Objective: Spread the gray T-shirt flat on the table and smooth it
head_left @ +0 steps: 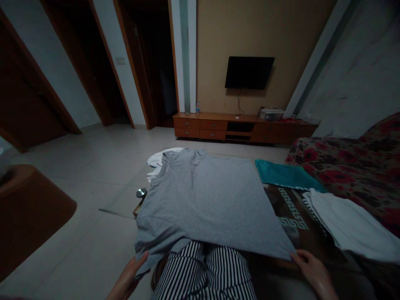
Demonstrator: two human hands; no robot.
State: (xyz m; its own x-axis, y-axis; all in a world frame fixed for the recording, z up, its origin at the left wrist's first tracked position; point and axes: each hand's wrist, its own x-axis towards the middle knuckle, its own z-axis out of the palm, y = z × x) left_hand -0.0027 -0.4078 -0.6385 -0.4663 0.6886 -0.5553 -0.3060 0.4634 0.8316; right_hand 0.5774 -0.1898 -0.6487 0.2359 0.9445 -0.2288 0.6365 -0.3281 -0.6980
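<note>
A grey T-shirt [215, 200] lies spread out over a low glass-topped table, its neckline to the left and its hem to the right. My left hand [131, 271] pinches the edge of the near sleeve at the lower left. At the near right corner of the hem, my right hand [308, 266] grips the cloth between thumb and fingers. The shirt's near side hangs over my knees, in black-and-white striped trousers [203, 271]. Some white cloth [154, 162] shows from under the shirt's far left side.
Right of the shirt lie a folded teal cloth [287, 173] and a folded white garment [353, 223]. A floral-covered sofa [340, 156] stands at the right. A brown rounded piece of furniture [37, 212] is at the left. Beyond are a TV cabinet [212, 126] and a wall-mounted television [249, 73].
</note>
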